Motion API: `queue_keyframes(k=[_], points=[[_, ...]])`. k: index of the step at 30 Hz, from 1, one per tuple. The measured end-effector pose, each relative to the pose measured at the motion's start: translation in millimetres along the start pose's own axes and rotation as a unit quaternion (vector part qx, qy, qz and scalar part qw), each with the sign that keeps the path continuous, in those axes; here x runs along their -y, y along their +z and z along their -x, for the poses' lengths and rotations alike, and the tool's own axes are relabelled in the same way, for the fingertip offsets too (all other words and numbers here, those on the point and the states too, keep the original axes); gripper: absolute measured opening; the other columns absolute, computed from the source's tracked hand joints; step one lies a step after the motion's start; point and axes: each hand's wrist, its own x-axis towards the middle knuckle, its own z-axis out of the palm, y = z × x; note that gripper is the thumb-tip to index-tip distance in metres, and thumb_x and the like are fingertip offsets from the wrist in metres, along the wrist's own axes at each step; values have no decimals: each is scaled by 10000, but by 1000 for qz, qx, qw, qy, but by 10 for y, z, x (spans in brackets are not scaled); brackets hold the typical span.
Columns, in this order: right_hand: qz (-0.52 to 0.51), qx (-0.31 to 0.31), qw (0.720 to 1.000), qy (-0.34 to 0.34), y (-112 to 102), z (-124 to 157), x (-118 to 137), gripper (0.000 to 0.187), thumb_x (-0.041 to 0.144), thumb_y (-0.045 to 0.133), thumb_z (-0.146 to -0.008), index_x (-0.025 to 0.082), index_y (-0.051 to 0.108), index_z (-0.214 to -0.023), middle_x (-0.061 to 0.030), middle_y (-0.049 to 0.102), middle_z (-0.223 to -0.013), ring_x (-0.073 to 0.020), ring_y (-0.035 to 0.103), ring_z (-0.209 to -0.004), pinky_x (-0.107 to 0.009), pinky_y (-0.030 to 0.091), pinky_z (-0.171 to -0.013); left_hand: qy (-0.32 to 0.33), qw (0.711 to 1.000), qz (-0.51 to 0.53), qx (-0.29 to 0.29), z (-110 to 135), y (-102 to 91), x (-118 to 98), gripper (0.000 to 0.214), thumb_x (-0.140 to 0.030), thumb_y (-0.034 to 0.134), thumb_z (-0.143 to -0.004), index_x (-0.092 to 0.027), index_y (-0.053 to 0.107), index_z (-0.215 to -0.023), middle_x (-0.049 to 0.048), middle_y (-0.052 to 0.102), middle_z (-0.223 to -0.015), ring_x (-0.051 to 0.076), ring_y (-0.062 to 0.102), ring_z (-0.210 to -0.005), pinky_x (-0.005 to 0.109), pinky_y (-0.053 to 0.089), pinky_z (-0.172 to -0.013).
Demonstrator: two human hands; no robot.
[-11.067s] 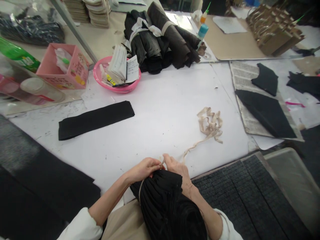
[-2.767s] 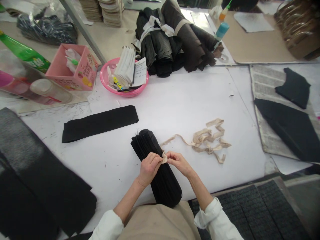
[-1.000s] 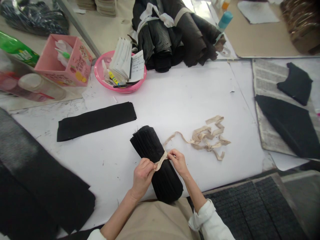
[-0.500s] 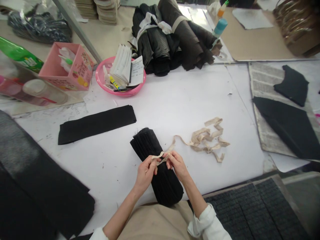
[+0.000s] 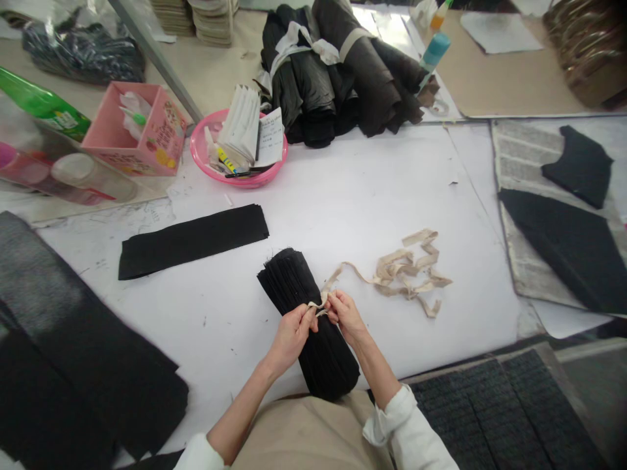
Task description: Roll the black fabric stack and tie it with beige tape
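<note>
pink box [image 5: 131,162] between a green bottle [image 5: 46,104] and a pink basin [image 5: 255,181] with papers [image 5: 240,125] inside

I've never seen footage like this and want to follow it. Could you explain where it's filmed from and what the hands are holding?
This comes from a head-worn camera facing forward and down. There's no machine, just a bare left hand and right hand. Both pinch a beige fabric strip over a bundle of black fabric on the white worktable; the strip's loose length lies tangled to the right. Farther off are a flat black fabric stack and a pink basin holding papers.
</note>
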Motion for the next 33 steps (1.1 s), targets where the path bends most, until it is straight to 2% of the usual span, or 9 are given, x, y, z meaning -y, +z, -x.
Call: queue_keyframes(k=[5,8,11,13,16,21,24,27,33], points=[[2,-6,1000,-8,3,55,15,364,502,578,-842,185,477,-695,88,396,-497,-36,245,-380,-194,189,-379,-15,1000,7,-10,8,9,13,389,-439,443,-925,-171,528,-657,-41,477,-508,73,398,-436,195,283,-434],[83,19,994,-63,-26,155,109,291,420,509,-913,180,538,-753,57,455,-539,-70,378,-461,-207,316,-466,-41,999,22,-9,21,8,28,378,-464,426,-921,-174,520,-697,-46,494,-442,77,394,-352,192,282,-380],[232,34,954,-187,-34,295,232,227,321,489,-932,184,548,-762,-36,592,-873,-132,552,-772,-270,446,-709,-51,998,31,-15,46,29,26,283,-434,544,-861,-175,514,-750,-26,570,-502,99,483,-395,188,347,-386],[314,34,916,-248,-1,390,292,192,265,496,-925,184,549,-760,-74,555,-1117,-168,548,-968,-314,441,-848,-33,999,8,-24,61,54,20,219,-381,599,-824,-175,526,-806,-20,602,-579,117,547,-468,198,400,-424],[407,46,869,-277,95,494,332,165,220,473,-927,194,570,-795,-83,501,-1241,-173,542,-999,-328,444,-873,27,996,-73,-46,66,81,32,126,-298,610,-807,-185,556,-829,-12,620,-685,126,563,-549,230,432,-514],[421,99,853,-290,207,487,386,162,204,452,-934,222,596,-862,-61,562,-1182,-182,537,-1084,-335,446,-932,112,980,-150,-61,36,78,111,131,-250,515,-872,-195,559,-762,11,580,-745,164,536,-698,285,404,-664],[402,108,868,-271,172,412,433,201,222,451,-939,252,579,-1091,-49,594,-1170,-178,555,-1061,-355,451,-942,139,976,-160,-45,30,66,143,178,-270,469,-911,-193,557,-777,17,565,-746,166,527,-697,285,391,-662],[435,158,852,-244,92,352,475,306,218,385,-964,270,520,-1233,-43,622,-1102,-166,583,-971,-333,473,-877,149,976,-154,-29,42,58,140,179,-265,472,-918,-194,550,-773,17,579,-772,161,542,-729,280,402,-694],[534,145,799,-234,-38,382,493,195,289,436,-966,225,616,-1007,-36,597,-897,-162,577,-813,-277,441,-724,113,986,-119,-29,63,27,73,164,-294,493,-914,-192,523,-789,-21,553,-693,122,506,-607,244,386,-596]])
